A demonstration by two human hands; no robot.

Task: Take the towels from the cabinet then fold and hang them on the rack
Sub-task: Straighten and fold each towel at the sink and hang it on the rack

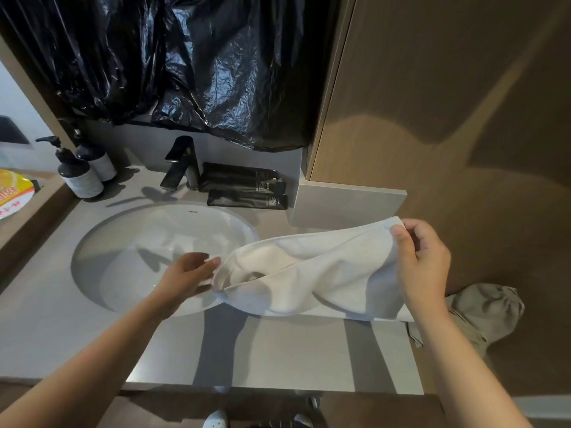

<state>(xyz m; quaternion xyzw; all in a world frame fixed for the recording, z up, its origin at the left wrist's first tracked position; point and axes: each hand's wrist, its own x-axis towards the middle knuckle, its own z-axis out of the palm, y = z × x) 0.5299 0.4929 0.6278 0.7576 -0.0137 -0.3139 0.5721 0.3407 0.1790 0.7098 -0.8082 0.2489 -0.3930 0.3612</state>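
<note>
A white towel [312, 273] hangs slack over the right side of the grey vanity counter [278, 350], its left end reaching over the sink rim. My right hand [423, 261] pinches the towel's upper right corner and lifts it. My left hand [188, 273] is at the towel's left end, fingertips on its edge; whether it grips is not certain. No rack is in view. The brown cabinet [432, 103] stands at the right with its door closed.
A white round sink [123, 242] with a dark faucet [182, 165] sits at left. Two pump bottles [80, 171] and dark tubes [247, 186] stand behind it. Black plastic sheeting [185, 57] covers the wall above. Grey cloth [488, 310] lies at the counter's right end.
</note>
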